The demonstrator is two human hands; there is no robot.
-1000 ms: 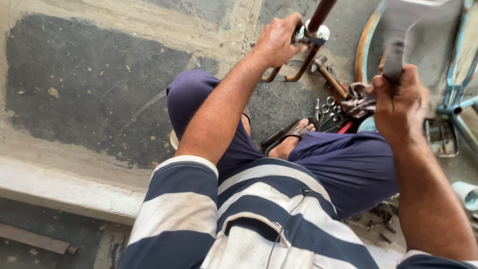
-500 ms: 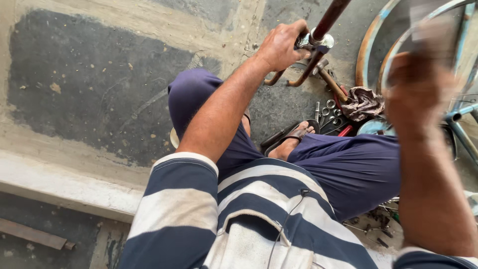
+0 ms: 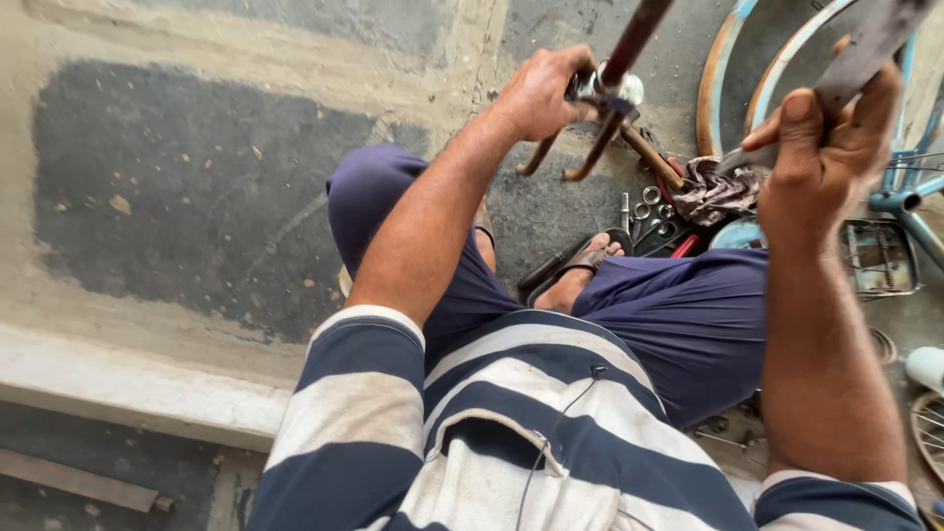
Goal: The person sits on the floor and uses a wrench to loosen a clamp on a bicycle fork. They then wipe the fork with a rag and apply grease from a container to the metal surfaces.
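Here the floor (image 3: 197,197) is seen as before, grey concrete with a dark patch and a pale kerb along its near edge; nothing on it has shifted. The wheel rims (image 3: 718,88), leaning at the upper right, are unchanged too, though more of them is covered now by the raised arm. The fork (image 3: 615,84), a dark reddish tube with a bright ring at its crown and two curved legs below, is kept in the same place, upright and slightly tilted, over the floor ahead of the knees; it is gripped at the crown by the left hand (image 3: 541,93), fingers closed round it, and this grip has not altered over the last second. The change lies with the right hand (image 3: 821,147): a second ago it was held lower and nearer the rims, half a second ago it was blurred in motion, and now it is lifted high, closed tightly round the handle of a grey tool (image 3: 865,44) whose top runs out of the picture, so its kind cannot be told. From that lift a swing or blow toward the fork is judged to be under way, not yet landed; the fork is being steadied for it. The rag (image 3: 713,192) is left crumpled beside the fork's legs; the sandal (image 3: 580,270) stays under the foot; the small sockets (image 3: 649,202) lie on the floor where they were.
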